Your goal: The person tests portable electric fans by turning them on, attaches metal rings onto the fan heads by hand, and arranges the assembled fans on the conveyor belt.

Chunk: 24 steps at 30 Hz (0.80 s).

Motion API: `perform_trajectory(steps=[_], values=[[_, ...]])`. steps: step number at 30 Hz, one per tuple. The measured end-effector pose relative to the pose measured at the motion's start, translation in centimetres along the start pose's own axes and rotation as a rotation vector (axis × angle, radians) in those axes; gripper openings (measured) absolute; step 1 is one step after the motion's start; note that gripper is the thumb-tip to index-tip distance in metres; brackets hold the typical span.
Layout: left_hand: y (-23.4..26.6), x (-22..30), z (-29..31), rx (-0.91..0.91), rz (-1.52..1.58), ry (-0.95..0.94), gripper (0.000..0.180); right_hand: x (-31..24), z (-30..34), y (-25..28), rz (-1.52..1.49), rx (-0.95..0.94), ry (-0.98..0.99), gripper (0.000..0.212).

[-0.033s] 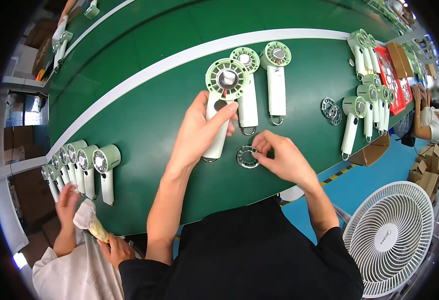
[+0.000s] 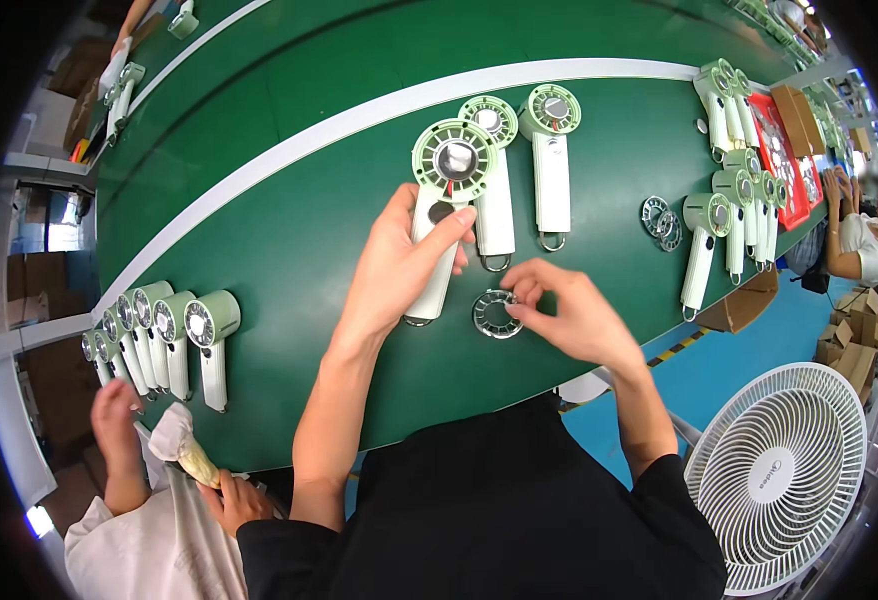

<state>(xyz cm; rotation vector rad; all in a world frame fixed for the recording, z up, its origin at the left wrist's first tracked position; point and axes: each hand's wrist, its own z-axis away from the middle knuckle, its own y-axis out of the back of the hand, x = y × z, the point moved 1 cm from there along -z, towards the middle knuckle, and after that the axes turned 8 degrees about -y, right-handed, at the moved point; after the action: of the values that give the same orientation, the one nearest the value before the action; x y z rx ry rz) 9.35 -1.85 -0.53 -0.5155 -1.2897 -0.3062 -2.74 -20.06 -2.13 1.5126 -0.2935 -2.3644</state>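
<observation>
Left grip (image 2: 406,245) and right grip (image 2: 574,310) of mine are both above the green counter (image 2: 309,190). With the left one I hold a fan (image 2: 455,160), fingers wrapped around its white handle, its round head away from me. It partly covers a second fan (image 2: 496,205); a third fan (image 2: 552,180) is near, on the right. Smallest is a clear ring (image 2: 480,315), just right of the held handle's lower end. Bent right fingers are at its rim; whether they pinch it, I cannot tell.

This is a factory workshop: co-workers (image 2: 867,245) sit or stand along a green bench (image 2: 299,250) bearing identical handheld fans (image 2: 169,320).
</observation>
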Motion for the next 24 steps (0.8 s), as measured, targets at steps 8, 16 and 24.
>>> perform_trajectory(steps=[8, 16, 24], values=[[-1.4, 0.0, 0.9, -0.096, -0.112, 0.030, 0.037, -6.8, -0.8, 3.7, -0.219, 0.459, 0.433, 0.016], [-2.2, 0.6, 1.8, -0.129, -0.162, 0.039, 0.041, -7.5, -2.3, 3.2, -0.007, 0.546, 0.517, 0.014], [-2.4, 0.1, 1.9, -0.145, -0.194, 0.014, 0.040, -8.0, -1.9, 3.7, 0.070, 0.548, 0.523, 0.013]])
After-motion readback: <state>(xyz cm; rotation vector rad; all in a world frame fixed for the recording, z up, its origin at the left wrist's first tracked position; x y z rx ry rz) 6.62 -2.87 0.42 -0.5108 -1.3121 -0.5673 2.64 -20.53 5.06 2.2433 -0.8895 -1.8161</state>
